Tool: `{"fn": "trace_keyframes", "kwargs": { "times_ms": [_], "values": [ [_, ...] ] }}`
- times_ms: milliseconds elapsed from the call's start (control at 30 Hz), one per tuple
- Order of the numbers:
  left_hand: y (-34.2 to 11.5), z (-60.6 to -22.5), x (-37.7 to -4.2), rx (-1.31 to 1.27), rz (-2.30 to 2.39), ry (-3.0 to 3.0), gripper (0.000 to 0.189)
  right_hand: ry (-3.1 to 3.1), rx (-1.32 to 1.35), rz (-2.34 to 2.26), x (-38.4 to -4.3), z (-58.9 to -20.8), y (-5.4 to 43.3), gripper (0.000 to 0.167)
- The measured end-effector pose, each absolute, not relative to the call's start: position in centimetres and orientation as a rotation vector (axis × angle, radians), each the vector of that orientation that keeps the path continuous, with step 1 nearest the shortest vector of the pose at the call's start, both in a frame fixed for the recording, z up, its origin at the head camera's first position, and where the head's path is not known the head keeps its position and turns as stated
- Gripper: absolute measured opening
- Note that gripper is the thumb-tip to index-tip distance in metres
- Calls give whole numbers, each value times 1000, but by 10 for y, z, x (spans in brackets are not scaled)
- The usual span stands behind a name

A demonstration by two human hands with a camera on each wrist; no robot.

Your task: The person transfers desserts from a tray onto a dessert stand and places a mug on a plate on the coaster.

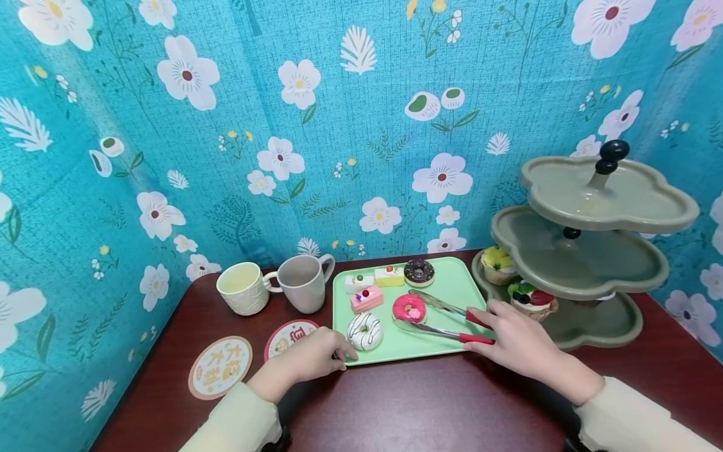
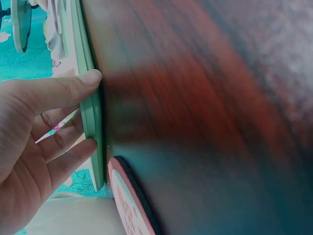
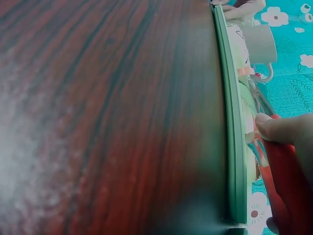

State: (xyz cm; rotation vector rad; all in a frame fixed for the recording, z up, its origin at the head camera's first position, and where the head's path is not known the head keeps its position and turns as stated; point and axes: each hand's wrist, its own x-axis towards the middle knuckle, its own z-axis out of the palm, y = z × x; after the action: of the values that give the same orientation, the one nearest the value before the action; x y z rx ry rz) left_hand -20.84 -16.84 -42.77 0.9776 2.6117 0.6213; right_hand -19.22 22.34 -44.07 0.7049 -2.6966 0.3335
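My right hand (image 1: 516,342) grips red-handled metal tongs (image 1: 446,331) over the green tray (image 1: 446,348). The tongs' spread tips lie on either side of a pink-iced donut (image 1: 409,309); whether they touch it I cannot tell. At the tray's front left corner, my left hand (image 1: 313,356) holds the rim, thumb and fingertips against the edge in the left wrist view. Also on the tray are a white donut with dark stripes (image 1: 364,331), a chocolate donut (image 1: 419,272), a pink cake slice (image 1: 366,300), a white one (image 1: 359,283) and a yellow one (image 1: 389,276).
On the right stands a three-tier grey-green stand (image 1: 582,251), with a green-topped tart (image 1: 498,265) and a fruit tart (image 1: 532,300) on its lowest tier. A cream mug (image 1: 243,290), a grey mug (image 1: 304,285) and two round coasters (image 1: 220,368) sit at left. A floral cloth hangs behind.
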Motion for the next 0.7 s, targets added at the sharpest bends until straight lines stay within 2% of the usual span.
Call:
{"fn": "trace_keyframes", "kwargs": {
  "times_ms": [700],
  "values": [
    [-166, -426, -209, 945, 614, 2603, 22, -2679, 732, 330, -196, -441, 220, 60]
  ]
}}
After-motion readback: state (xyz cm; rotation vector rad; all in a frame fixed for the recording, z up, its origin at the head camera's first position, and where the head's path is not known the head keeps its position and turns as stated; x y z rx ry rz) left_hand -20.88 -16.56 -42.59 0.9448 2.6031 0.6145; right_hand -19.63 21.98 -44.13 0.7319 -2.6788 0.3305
